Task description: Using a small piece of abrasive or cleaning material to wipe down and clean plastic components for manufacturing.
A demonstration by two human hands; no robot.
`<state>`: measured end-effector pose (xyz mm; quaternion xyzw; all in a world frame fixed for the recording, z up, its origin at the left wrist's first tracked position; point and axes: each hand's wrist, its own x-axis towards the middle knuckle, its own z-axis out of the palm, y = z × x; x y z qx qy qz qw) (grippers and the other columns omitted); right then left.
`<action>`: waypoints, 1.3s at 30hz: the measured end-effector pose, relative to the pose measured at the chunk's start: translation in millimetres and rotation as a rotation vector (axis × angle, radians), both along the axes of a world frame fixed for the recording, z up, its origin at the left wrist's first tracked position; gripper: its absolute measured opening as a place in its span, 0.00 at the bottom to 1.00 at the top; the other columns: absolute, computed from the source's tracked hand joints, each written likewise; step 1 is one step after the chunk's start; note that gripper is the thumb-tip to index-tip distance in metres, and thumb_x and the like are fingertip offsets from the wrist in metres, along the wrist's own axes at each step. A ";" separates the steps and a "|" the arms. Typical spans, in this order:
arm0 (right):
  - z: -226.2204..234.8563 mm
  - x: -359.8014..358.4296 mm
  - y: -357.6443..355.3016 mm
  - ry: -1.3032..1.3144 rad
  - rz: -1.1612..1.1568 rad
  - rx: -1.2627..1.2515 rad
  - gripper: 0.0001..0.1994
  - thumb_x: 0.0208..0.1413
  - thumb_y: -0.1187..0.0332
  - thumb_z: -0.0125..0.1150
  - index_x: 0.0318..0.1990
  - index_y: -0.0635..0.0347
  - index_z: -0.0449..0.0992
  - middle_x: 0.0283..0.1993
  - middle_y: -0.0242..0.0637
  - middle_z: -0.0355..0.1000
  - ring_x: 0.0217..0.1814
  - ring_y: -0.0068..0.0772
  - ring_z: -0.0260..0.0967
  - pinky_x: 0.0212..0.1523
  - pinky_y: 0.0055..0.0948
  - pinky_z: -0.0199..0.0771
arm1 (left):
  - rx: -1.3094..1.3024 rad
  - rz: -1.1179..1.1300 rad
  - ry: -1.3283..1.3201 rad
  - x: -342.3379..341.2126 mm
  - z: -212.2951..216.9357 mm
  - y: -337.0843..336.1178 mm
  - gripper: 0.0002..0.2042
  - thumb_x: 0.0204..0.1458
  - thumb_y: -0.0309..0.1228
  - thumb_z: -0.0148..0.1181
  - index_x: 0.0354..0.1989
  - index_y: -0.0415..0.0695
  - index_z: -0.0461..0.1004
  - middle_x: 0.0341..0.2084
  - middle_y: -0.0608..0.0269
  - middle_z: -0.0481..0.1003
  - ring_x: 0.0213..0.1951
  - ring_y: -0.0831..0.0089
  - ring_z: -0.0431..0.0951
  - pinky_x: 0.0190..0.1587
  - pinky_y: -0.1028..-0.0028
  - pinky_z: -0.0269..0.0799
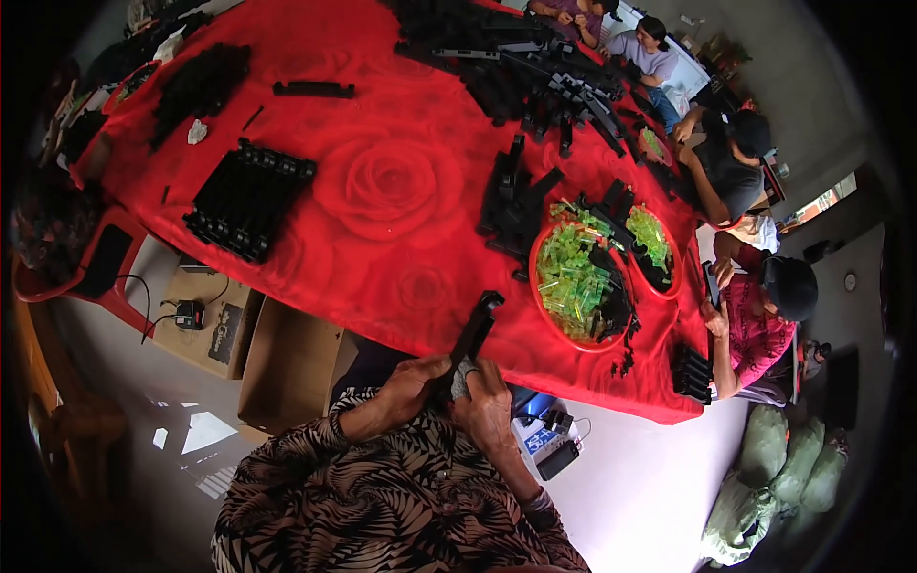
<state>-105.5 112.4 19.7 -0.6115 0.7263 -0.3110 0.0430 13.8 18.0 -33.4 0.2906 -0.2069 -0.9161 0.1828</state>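
Between left hand [411, 387] and right hand [485, 409], a black strip [476, 328] is gripped; ahead to the right, green pieces [571, 274] are heaped.

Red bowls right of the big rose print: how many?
3: a large round red bowl of yellow-green pieces nearest, a smaller red bowl just right of it, a far red bowl higher along the red table's right edge. Others may be hidden.
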 end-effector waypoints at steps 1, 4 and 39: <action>-4.3 -2.5 1.0 -0.019 0.011 -0.051 0.15 0.39 0.79 0.59 0.39 0.69 0.74 0.43 0.52 0.68 0.42 0.57 0.68 0.40 0.44 0.73 | 0.017 -0.008 0.019 -0.1 -0.3 -0.2 0.14 0.60 0.29 0.55 0.51 0.33 0.73 0.42 0.60 0.77 0.43 0.71 0.76 0.49 0.73 0.71; -3.3 -2.8 3.5 -0.074 0.025 -0.117 0.16 0.38 0.80 0.58 0.39 0.69 0.74 0.42 0.53 0.69 0.42 0.56 0.70 0.41 0.42 0.73 | 0.063 -0.018 0.053 0.2 -1.1 -0.2 0.15 0.59 0.29 0.57 0.51 0.34 0.73 0.43 0.60 0.77 0.44 0.72 0.76 0.50 0.73 0.71; -8.5 5.6 3.8 -0.064 -0.021 -0.013 0.22 0.36 0.79 0.58 0.45 0.74 0.69 0.45 0.55 0.64 0.44 0.59 0.69 0.41 0.45 0.75 | 0.105 0.023 0.053 -1.2 -13.4 2.0 0.12 0.55 0.28 0.62 0.46 0.37 0.77 0.37 0.63 0.79 0.40 0.74 0.78 0.47 0.75 0.72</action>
